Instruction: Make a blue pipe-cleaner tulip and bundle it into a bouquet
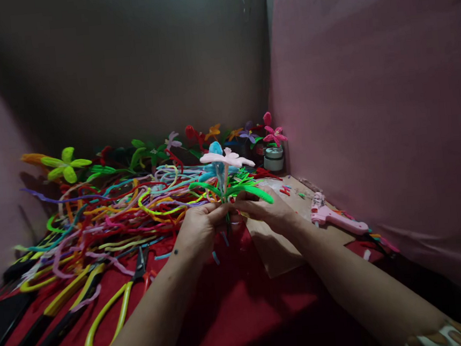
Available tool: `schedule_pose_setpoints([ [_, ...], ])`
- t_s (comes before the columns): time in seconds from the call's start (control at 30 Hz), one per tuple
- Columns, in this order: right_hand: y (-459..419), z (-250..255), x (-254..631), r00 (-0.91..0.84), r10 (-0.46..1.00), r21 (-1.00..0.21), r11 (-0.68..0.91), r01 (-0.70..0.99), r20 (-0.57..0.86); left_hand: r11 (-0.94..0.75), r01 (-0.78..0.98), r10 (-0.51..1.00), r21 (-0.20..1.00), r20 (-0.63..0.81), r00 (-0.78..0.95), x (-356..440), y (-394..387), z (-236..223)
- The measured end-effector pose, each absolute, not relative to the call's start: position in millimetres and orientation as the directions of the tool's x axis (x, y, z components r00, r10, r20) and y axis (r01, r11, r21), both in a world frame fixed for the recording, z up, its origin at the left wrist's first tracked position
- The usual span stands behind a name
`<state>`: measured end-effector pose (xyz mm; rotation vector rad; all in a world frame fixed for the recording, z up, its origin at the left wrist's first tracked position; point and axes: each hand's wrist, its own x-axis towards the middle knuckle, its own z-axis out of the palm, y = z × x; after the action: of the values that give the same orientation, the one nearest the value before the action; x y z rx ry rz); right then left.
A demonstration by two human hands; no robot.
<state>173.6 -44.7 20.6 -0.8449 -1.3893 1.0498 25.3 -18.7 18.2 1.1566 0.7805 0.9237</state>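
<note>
My left hand (198, 227) and my right hand (266, 208) meet in the middle of the view, both pinched on the stem of a pipe-cleaner flower (226, 160). The flower stands upright, with pale pink petals on top, a light blue bloom behind and green leaves (252, 190) spreading just above my fingers. The stem itself is mostly hidden between my fingertips. Under my hands lies a red cloth (234, 312).
A big heap of loose coloured pipe cleaners (109, 216) covers the left. Yellow-handled scissors (117, 307) lie front left. Finished flowers (66, 165) line the back wall. A pink glue gun (333, 215) rests on brown cardboard (277, 249) at right. Pink walls close both sides.
</note>
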Motion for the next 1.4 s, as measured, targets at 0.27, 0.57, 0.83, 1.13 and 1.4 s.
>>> schedule_pose_setpoints([
  [0.27, -42, 16, 167, 0.002, 0.951, -0.948, 0.308, -0.085, 0.309, 0.111, -0.130, 0.874, 0.985, -0.034, 0.485, 27, -18, 16],
  [0.57, -37, 6, 164, -0.050, 0.965, -0.957, 0.245, -0.158, 0.256, 0.069, -0.149, 0.864, 0.986, 0.016, 0.504, 26, -18, 14],
  [0.83, -36, 1, 168, -0.114, 0.975, -0.906, 0.131, -0.403, 0.192, 0.197, -0.251, 0.834, 0.948, -0.028, 0.552, 26, -19, 19],
  [1.13, -38, 4, 169, -0.118, 0.974, -0.898, 0.128, -0.421, 0.194, 0.253, -0.314, 0.836, 0.915, -0.044, 0.546, 26, -18, 20],
  [1.4, -34, 0, 167, -0.106, 0.980, -0.908, 0.110, -0.405, 0.166, 0.203, -0.209, 0.848, 0.957, -0.065, 0.526, 26, -21, 23],
])
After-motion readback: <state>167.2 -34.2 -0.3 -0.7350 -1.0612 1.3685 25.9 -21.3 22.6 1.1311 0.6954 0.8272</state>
